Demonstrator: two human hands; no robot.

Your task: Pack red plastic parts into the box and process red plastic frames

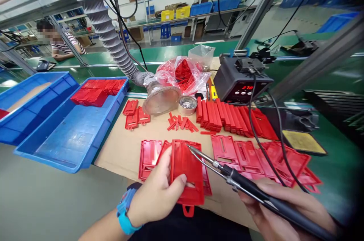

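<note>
My left hand (159,191) is closed round a red plastic panel (187,165), its thumb lying across the face; a small loop sticks out at the panel's lower end. In my right hand (284,203) is a soldering iron (247,184) with a black handle and a thin metal tube along its side. The iron's tip is over the panel's upper part; whether it touches I cannot tell. More red panels (150,154) lie beneath and beside the held one. Beyond it lies a small pile of narrow red strips (182,122).
A soldering station (241,82) with a lit display stands at the back right, its cables crossing the right side. Stacked red pieces (222,116), a round tin (187,104) and a fume hood (160,99) line the back. Blue trays (65,135) stand left. A person sits far left.
</note>
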